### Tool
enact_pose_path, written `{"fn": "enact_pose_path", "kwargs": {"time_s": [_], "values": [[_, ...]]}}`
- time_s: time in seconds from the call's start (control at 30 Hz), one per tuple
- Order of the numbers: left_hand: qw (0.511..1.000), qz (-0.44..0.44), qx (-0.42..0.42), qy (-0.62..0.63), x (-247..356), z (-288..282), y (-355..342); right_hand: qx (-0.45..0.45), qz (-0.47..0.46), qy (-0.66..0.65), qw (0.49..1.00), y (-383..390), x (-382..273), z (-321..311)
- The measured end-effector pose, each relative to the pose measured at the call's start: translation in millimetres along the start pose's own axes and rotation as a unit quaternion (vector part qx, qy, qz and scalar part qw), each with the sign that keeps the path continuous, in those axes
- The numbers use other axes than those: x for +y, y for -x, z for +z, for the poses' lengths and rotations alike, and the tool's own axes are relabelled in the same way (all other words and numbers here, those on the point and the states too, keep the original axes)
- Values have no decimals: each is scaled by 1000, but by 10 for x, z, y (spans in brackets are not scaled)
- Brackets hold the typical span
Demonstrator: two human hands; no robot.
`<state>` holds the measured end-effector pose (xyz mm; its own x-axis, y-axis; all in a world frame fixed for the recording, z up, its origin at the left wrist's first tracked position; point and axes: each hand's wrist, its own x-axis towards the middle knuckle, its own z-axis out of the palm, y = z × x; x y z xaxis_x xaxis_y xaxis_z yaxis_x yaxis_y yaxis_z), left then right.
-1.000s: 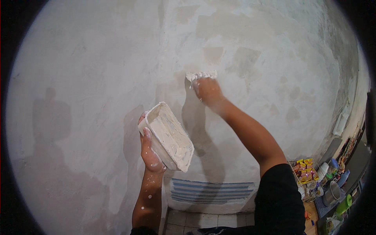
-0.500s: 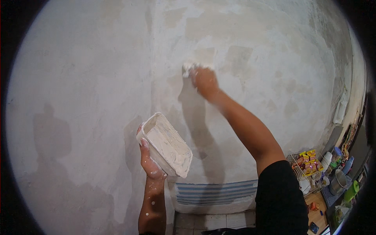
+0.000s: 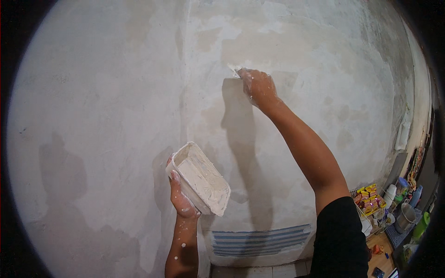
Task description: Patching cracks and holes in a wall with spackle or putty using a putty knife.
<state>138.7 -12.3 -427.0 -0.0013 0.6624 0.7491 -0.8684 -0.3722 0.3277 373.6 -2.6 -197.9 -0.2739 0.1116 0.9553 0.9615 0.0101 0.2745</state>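
Note:
My left hand (image 3: 183,203), flecked with white, is closed around the side of a rectangular white tub (image 3: 192,193). Cream-coloured putty (image 3: 204,178) coats its inside, and the tub tilts with its opening facing me. My right hand (image 3: 259,87) is stretched up to the grey plastered wall (image 3: 324,60), fingers closed on a putty knife (image 3: 236,72). White putty covers the blade, which is at the wall surface; the handle is mostly hidden by my fingers. Darker, damp-looking patches mark the plaster around it.
A wall corner (image 3: 186,92) runs vertically left of my right hand. Low down is a blue-striped panel (image 3: 262,241) above floor tiles (image 3: 282,271). At the right stand a wire rack with yellow packets (image 3: 371,206), a metal pot (image 3: 405,217) and a wooden tabletop (image 3: 382,252).
My right hand with the putty knife has moved up and slightly right along the wall. The tub in my left hand sits slightly lower and further right in view.

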Motion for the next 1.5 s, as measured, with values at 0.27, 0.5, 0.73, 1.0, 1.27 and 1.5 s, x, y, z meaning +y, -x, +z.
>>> {"fn": "enact_pose_path", "kwargs": {"time_s": [0.27, 0.5, 0.73, 1.0, 1.27, 1.5], "values": [[1000, 16, 16, 8, 53, -4, 23, 4, -102, 16, 995, 709, -359, 730], [999, 8, 43, -4, 0, -30, -9, -290, -105, -53, 950, 834, -402, 486], [997, 14, 69, -16, 90, 190, 88, -222, 48, -358, 906, 937, -314, 133], [990, 28, 127, -48, 30, 227, 55, 91, 390, -787, 469, 2300, -822, 255], [980, 60, 124, -141, -29, 327, 67, 86, 350, -862, 355, 1779, -845, 629], [971, 137, 94, -171, -74, 144, 108, 140, 189, -675, 700, 1001, -844, 1029]]}}
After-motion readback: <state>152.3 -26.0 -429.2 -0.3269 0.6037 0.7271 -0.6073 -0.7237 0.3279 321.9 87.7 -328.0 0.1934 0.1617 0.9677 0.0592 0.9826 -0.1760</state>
